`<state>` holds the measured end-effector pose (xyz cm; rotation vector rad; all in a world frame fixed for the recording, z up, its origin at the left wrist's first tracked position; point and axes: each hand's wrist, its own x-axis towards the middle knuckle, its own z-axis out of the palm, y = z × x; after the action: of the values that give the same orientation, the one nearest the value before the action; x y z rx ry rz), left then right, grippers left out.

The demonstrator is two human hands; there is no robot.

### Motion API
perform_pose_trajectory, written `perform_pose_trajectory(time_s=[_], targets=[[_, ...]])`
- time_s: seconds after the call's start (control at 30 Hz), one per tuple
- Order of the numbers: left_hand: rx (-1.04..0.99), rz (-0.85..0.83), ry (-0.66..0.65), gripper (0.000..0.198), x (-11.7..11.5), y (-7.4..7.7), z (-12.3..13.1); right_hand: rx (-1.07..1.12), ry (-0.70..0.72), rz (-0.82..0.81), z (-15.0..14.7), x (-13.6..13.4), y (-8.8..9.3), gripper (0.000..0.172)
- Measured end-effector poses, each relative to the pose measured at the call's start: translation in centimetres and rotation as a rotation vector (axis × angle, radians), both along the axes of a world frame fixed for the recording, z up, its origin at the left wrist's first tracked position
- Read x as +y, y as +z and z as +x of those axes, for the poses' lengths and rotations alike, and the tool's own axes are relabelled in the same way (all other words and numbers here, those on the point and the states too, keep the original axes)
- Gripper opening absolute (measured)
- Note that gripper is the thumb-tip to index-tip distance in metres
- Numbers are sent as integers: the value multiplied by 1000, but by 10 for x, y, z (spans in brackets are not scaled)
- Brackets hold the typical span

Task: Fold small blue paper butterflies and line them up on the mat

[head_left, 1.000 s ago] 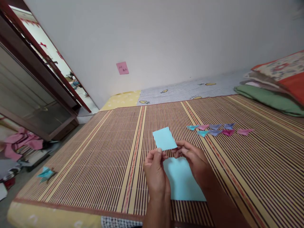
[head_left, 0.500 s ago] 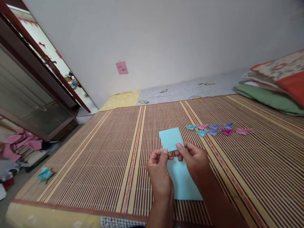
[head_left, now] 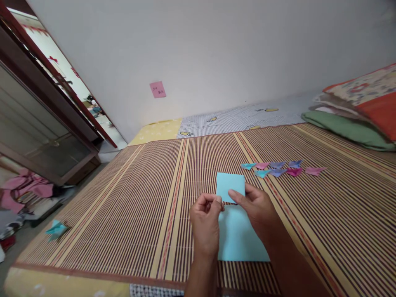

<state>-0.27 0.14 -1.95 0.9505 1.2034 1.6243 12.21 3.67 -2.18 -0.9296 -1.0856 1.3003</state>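
The small blue square, no clear long axis, was held near the larger blue sheet's (head_left: 241, 241) far edge, both hands equally close: left hand (head_left: 206, 220) pinching its near-left corner, right hand (head_left: 260, 208) clamping its right side.

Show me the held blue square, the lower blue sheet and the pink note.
Held blue square (head_left: 229, 183), head view, near centre.
Lower blue sheet (head_left: 239, 236), head view, middle.
Pink note (head_left: 157, 89), head view, centre.
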Motion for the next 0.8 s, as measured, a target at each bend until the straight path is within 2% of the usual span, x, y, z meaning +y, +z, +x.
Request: perform_pose_trajectory(time_s=[0.23,0.33,0.43,0.53,0.7,0.8], targets=[[25,1,-68,17,2,3,-8,41,-92,-88,6,-1,1,35],[-104,-40,-65,22,3,5,-8,-11,-92,-57,7,-2,3,35],[-320,-94,-59,33,3,9,-6,-57,-47,-18,7,0,1,34],[-418,-109,-45,41,3,11,-5,-122,-3,33,9,3,-4,31],[-359,-102,-16,39,3,11,-6,-278,120,95,19,5,-6,21],[-276,-105,-52,36,0,10,-8,-334,212,96,25,4,-3,20]])
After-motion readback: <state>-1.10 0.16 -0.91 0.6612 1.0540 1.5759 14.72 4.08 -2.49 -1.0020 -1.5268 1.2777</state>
